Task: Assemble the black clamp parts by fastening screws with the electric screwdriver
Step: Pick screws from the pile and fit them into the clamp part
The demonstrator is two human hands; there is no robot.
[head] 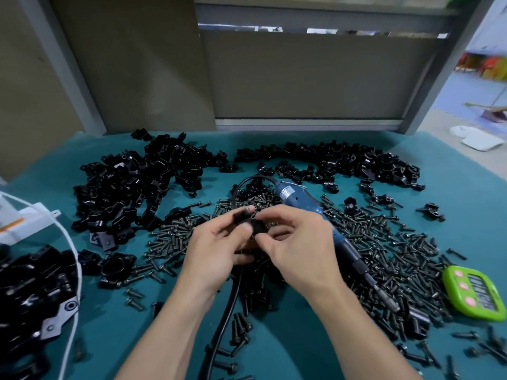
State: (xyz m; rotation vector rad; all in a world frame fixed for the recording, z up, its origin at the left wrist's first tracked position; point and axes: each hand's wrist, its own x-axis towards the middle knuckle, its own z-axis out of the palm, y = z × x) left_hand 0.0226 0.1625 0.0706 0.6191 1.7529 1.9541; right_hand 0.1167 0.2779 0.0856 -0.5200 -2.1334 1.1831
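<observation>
Both hands meet at the middle of the teal table over a black clamp part (pixel 251 222). My left hand (pixel 216 248) grips the part from the left, thumb on top. My right hand (pixel 296 242) pinches its right side with fingertips. The blue electric screwdriver (pixel 307 204) lies on the table behind and to the right of my right hand, its bit (pixel 384 294) pointing toward the lower right, no hand on it. Its black cord (pixel 230 303) runs down between my forearms. Dark screws (pixel 384 242) lie scattered all around the hands.
Heaps of black clamp parts lie at the back left (pixel 131 187) and back right (pixel 343 160). A white-rimmed container (pixel 78 270) with assembled clamps stands at the left edge. A green timer (pixel 474 292) sits at the right. Grey panels close off the back.
</observation>
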